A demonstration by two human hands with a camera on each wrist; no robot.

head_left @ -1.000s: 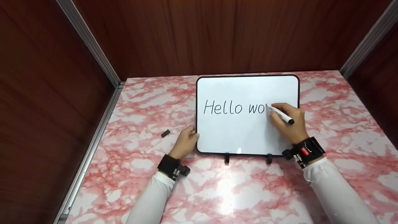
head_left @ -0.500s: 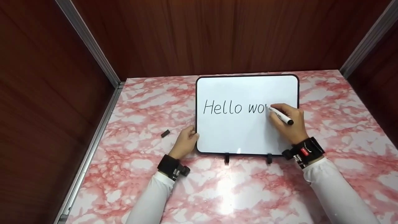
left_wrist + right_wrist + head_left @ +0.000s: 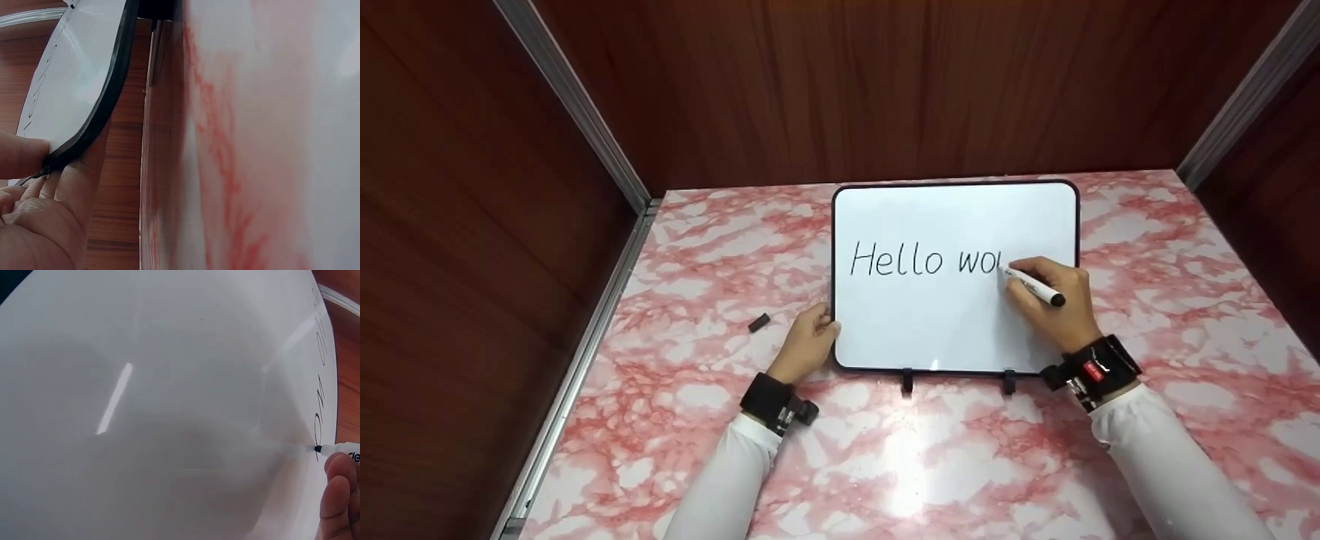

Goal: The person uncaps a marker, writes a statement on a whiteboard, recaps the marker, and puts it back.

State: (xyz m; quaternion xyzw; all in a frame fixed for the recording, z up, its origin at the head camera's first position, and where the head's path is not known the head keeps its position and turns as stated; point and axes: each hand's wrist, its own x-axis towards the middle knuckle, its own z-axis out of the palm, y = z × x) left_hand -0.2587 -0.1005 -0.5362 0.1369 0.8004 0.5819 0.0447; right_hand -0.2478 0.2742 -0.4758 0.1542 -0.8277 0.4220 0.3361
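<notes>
While the right hand [image 3: 1054, 300] hides part of the one whiteboard [image 3: 930, 322], the last mark [image 3: 1000, 260] after "Hello wo" is hard to read, and the right wrist view cuts off the one white marker [image 3: 1035, 286] pinched in that hand, tip on the board. The left hand [image 3: 804, 343] pinches the board's left edge, some fingertips hidden behind it. Two black feet [image 3: 907, 381] hold the board on the pink table [image 3: 697, 457], and one small black piece [image 3: 759, 322] lies to its left.
</notes>
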